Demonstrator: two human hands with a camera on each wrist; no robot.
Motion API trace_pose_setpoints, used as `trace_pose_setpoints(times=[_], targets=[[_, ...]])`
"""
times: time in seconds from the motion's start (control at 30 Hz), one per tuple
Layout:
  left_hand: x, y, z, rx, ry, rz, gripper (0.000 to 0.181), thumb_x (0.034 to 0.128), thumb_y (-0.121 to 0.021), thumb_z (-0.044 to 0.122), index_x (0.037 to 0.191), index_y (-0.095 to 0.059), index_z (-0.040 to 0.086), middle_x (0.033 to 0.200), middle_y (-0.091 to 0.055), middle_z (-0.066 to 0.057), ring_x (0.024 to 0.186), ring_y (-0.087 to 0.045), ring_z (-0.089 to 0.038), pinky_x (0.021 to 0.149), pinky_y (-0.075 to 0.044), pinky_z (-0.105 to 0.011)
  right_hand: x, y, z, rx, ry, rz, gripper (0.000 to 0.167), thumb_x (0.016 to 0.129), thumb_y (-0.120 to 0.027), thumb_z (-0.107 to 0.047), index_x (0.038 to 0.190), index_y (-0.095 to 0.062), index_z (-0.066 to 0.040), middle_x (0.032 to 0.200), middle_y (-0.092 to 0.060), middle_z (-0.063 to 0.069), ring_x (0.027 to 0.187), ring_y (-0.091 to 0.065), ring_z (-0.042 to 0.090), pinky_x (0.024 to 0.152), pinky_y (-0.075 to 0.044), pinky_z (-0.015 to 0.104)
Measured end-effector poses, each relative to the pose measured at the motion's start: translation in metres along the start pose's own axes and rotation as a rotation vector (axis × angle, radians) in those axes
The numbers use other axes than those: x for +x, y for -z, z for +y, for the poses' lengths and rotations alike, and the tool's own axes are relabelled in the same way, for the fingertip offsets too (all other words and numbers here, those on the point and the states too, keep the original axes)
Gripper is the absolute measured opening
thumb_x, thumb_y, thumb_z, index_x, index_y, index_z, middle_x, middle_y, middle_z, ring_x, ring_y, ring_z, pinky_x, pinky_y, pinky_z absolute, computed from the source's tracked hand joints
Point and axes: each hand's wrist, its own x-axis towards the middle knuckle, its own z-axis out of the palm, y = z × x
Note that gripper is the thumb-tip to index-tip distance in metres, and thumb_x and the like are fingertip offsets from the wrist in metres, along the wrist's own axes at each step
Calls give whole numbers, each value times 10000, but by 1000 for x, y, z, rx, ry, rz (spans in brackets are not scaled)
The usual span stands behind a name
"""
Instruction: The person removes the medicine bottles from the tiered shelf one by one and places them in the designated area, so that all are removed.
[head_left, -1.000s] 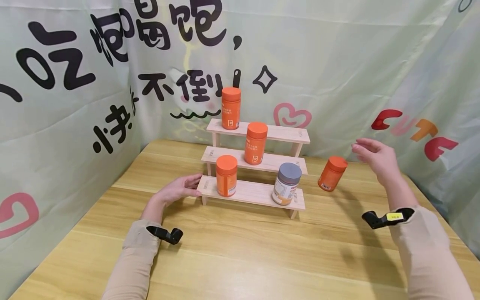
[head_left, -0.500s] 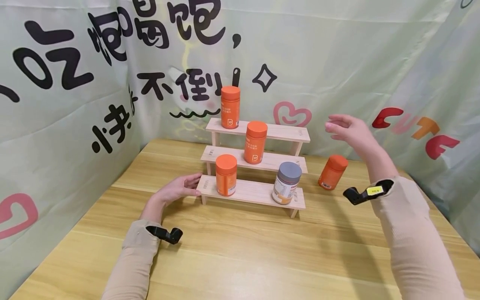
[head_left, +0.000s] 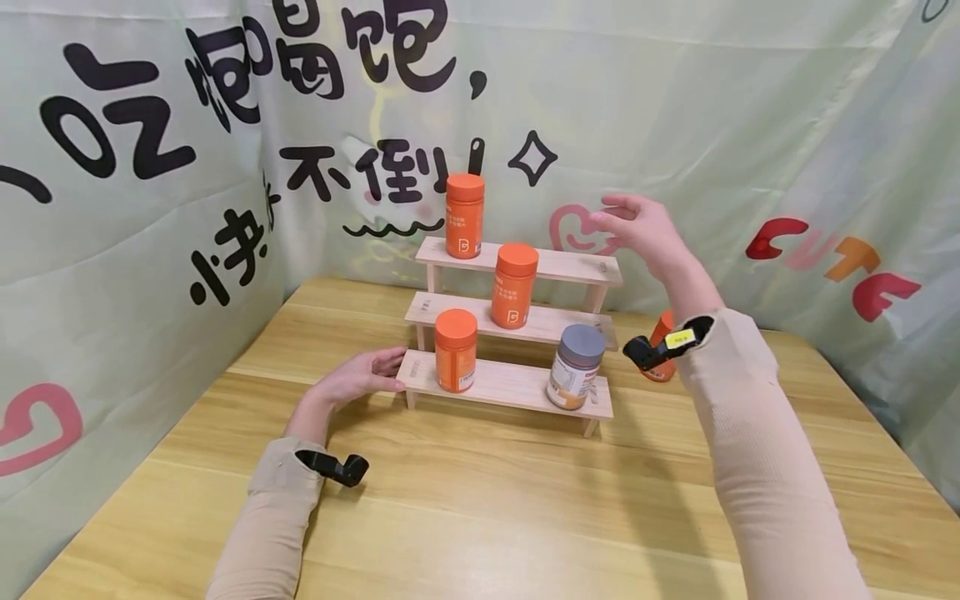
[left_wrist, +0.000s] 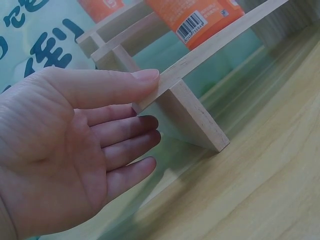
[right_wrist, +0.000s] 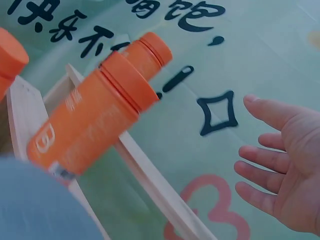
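My left hand (head_left: pixel 354 382) holds the left end of the lowest step of a three-step wooden rack (head_left: pixel 510 386). In the left wrist view, the thumb of that hand (left_wrist: pixel 65 135) lies on the board's corner (left_wrist: pixel 187 62), the index fingertip partly hidden behind it. My right hand (head_left: pixel 647 236) hangs in the air by the top step's right end, holding nothing. Orange jars stand on the top step (head_left: pixel 465 218), middle step (head_left: pixel 514 287) and lowest step's left part (head_left: pixel 455 354). A grey-lidded jar (head_left: pixel 576 368) is at the lowest step's right.
Another orange jar (head_left: pixel 657 372) stands on the wooden table (head_left: pixel 465 508) right of the rack, partly hidden by my right wrist and its black camera (head_left: pixel 660 348). A printed cloth (head_left: pixel 712 108) hangs behind the table and along its sides.
My right hand has moved left and up, from beside the jar on the table to near the top step; its forearm now partly covers that jar. My left hand stays put.
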Motion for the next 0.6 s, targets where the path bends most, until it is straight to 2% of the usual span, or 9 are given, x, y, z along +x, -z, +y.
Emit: trace_pose_setpoints(times=[0.1, 0.17, 0.27, 0.3, 0.33, 0.4, 0.47, 0.53, 0.6], targets=[[-1, 0, 0, 7, -4, -3, 796, 851, -648, 75, 1429, -134, -112, 1476, -163, -279, 1360, -183, -372, 1095, -192, -453, 8, -12, -10, -4, -15, -5, 659, 894, -602, -326, 1424, -339, -36, 1338, -478, 186, 1123, -530, 268, 973, -424, 414], [-1, 0, 0, 6, -6, -3, 789, 854, -642, 69, 1428, -133, -114, 1473, -164, -284, 1360, -180, -377, 1096, -187, -459, 13, -19, -16, -16, -30, -10, 671, 888, -603, -354, 1429, -339, -59, 1346, -481, 162, 1132, -519, 323, 935, -448, 377], [0, 1, 0, -2, -4, -2, 783, 854, -637, 58, 1429, -134, -111, 1473, -167, -283, 1361, -178, -375, 1099, -181, -458, 21, -32, -27, -8, -63, -24, 687, 878, -611, -379, 1441, -331, -102, 1364, -476, 108, 1130, -508, 344, 766, -479, 296], [0, 1, 0, -8, -4, -2, 783, 854, -637, 55, 1430, -133, -111, 1473, -168, -284, 1362, -177, -375, 1100, -180, -459, 24, -36, -30, -3, -70, -29, 687, 877, -613, -380, 1442, -329, -113, 1364, -477, 92, 1127, -504, 339, 692, -466, 280], [0, 1, 0, -10, -3, -2, 785, 853, -638, 55, 1430, -131, -111, 1472, -167, -285, 1361, -177, -376, 1099, -181, -459, 27, -41, -34, 20, -82, -33, 688, 872, -622, -374, 1442, -329, -122, 1362, -478, 78, 1125, -501, 333, 671, -448, 272], [0, 1, 0, -15, -2, -4, 790, 854, -641, 60, 1430, -128, -111, 1473, -164, -283, 1362, -176, -376, 1099, -182, -458, 33, -50, -39, 46, -93, -37, 688, 869, -632, -359, 1442, -327, -129, 1364, -475, 67, 1142, -491, 317, 696, -449, 283], [-1, 1, 1, -19, -1, -4, 796, 853, -642, 62, 1430, -122, -112, 1477, -155, -282, 1363, -171, -375, 1099, -179, -457, 39, -60, -43, 62, -80, -44, 679, 872, -636, -327, 1437, -329, -108, 1364, -472, 80, 1166, -483, 286, 791, -474, 315], [-1, 0, 1, -22, -1, -3, 801, 852, -646, 66, 1430, -121, -113, 1479, -149, -279, 1364, -170, -374, 1100, -177, -456, 43, -70, -47, 75, -67, -42, 668, 873, -639, -297, 1428, -335, -84, 1366, -464, 101, 1192, -467, 259, 943, -430, 359], [-2, -1, 1, -20, -2, -2, 806, 850, -651, 73, 1428, -122, -116, 1480, -148, -279, 1363, -174, -376, 1099, -181, -456, 48, -80, -49, 76, -40, -49, 650, 875, -640, -265, 1416, -346, -54, 1355, -467, 126, 1204, -463, 235, 987, -412, 362]])
